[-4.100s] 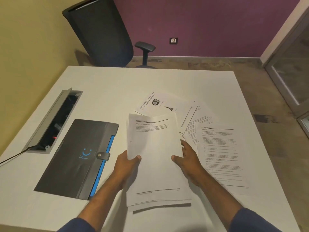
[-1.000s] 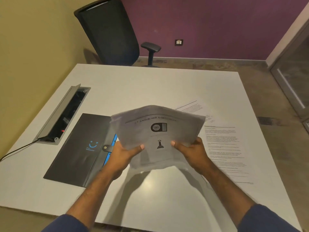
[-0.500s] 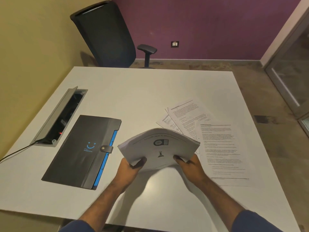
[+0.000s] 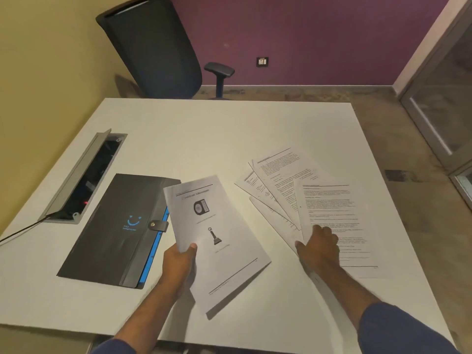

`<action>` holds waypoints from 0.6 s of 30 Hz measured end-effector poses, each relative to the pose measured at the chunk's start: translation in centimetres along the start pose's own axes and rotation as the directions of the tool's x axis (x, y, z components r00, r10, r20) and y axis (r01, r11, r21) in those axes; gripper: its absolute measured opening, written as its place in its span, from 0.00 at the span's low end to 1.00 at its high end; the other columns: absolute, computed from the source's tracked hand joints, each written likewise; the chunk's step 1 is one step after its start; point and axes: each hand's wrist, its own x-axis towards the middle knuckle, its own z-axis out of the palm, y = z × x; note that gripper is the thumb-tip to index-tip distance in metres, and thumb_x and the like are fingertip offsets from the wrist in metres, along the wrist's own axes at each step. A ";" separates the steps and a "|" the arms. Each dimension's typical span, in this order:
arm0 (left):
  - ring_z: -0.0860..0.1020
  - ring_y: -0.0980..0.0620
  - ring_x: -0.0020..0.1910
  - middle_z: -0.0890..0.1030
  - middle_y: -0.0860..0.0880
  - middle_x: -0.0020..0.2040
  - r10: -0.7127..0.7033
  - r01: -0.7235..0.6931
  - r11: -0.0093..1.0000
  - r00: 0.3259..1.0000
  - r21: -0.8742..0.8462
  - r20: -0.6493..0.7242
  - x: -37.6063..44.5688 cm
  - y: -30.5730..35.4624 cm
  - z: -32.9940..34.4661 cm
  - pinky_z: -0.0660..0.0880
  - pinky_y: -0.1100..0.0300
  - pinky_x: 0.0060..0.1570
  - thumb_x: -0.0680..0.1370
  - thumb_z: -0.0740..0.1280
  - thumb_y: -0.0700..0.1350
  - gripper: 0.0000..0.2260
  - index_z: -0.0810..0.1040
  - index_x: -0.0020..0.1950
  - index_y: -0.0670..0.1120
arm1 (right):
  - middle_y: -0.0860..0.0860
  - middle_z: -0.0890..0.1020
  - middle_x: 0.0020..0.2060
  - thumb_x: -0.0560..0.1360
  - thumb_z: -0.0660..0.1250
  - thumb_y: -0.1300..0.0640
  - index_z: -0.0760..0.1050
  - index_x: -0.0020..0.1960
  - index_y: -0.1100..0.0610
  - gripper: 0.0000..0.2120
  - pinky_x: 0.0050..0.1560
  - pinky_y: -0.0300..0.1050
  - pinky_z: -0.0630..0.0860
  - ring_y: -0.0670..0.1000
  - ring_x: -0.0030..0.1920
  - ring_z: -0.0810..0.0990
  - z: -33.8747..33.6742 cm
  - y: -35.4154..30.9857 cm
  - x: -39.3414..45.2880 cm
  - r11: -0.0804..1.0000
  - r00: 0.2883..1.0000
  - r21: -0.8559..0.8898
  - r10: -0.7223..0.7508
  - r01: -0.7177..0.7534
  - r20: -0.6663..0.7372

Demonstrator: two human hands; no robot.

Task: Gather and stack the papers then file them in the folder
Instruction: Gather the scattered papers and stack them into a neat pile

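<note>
My left hand (image 4: 180,261) grips a stack of papers (image 4: 217,241) by its left edge, just above the table; the top sheet shows two small pictures. To the right, several loose printed sheets (image 4: 306,200) lie fanned on the white table (image 4: 204,134). My right hand (image 4: 319,247) rests flat on the lower edge of those sheets, fingers spread, gripping nothing. The dark grey folder (image 4: 112,233) lies closed to the left of the stack, with a snap tab, a blue smile logo and a blue edge.
An open cable tray (image 4: 86,175) with a cord is set into the table at the left. A dark office chair (image 4: 155,47) stands beyond the far edge. A glass door (image 4: 444,103) is at the right.
Both hands held the stack curved and upright; now only the left hand holds it, laid flatter. The right hand has let go and moved right onto the fanned sheets.
</note>
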 end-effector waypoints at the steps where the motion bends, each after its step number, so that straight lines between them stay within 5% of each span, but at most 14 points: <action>1: 0.78 0.40 0.53 0.80 0.41 0.58 -0.025 0.025 1.000 1.000 -0.003 -0.008 0.0 -0.2 0.1 0.77 0.43 0.57 0.80 0.67 0.46 0.17 0.73 0.68 0.42 | 0.57 0.74 0.60 0.75 0.67 0.45 0.71 0.63 0.60 0.24 0.58 0.52 0.74 0.58 0.61 0.72 0.1 0.3 0.0 0.997 1.000 -0.075 0.003 -0.002 0.017; 7: 0.78 0.38 0.57 0.80 0.40 0.59 -0.089 0.089 0.996 0.996 0.016 -0.015 -0.1 -0.5 0.8 0.75 0.38 0.63 0.80 0.67 0.46 0.18 0.73 0.68 0.41 | 0.55 0.77 0.52 0.75 0.61 0.60 0.76 0.52 0.60 0.09 0.50 0.48 0.75 0.56 0.55 0.74 -0.1 0.2 0.1 0.984 0.998 -0.171 -0.045 0.050 0.037; 12: 0.78 0.37 0.57 0.80 0.39 0.59 -0.111 0.111 0.994 0.994 0.024 0.001 0.2 -0.3 1.0 0.76 0.39 0.62 0.80 0.67 0.46 0.18 0.73 0.69 0.41 | 0.55 0.79 0.38 0.69 0.63 0.64 0.74 0.39 0.62 0.02 0.39 0.48 0.77 0.58 0.39 0.79 -1.2 -0.3 1.0 0.987 0.997 0.158 0.003 0.009 -0.075; 18: 0.78 0.38 0.57 0.80 0.40 0.60 -0.130 0.129 0.991 0.991 0.034 0.020 0.4 0.0 1.2 0.75 0.40 0.63 0.80 0.67 0.45 0.18 0.73 0.69 0.41 | 0.55 0.76 0.41 0.72 0.64 0.65 0.72 0.40 0.62 0.02 0.37 0.47 0.70 0.58 0.43 0.76 -2.3 -3.0 4.2 0.973 0.970 0.101 -0.190 0.207 -0.152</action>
